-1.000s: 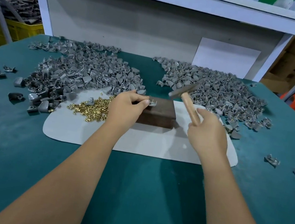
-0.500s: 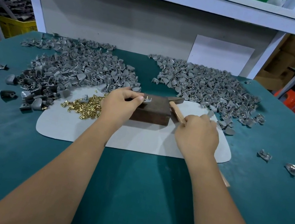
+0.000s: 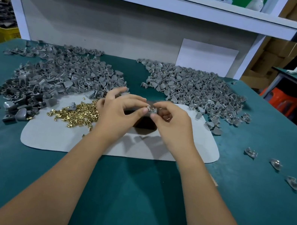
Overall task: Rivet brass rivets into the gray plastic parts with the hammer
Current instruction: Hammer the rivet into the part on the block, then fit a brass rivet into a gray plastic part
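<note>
Over the dark block point(image 3: 145, 125), two hands, left grip point(image 3: 122, 108) and right grip point(image 3: 170, 121) both pinching one gray part point(image 3: 152, 109)

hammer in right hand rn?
No: the right hand and left hand both pinch a small gray part; no hammer shows.

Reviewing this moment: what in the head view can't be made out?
- Hammer: not visible; possibly hidden behind the right forearm.
- Small gray part: pinched between left hand and right hand, whose fingers cover most of it; rivet seating unclear.
- Dark block: mostly covered by both hands.
- Brass rivets: too small to count.
</note>
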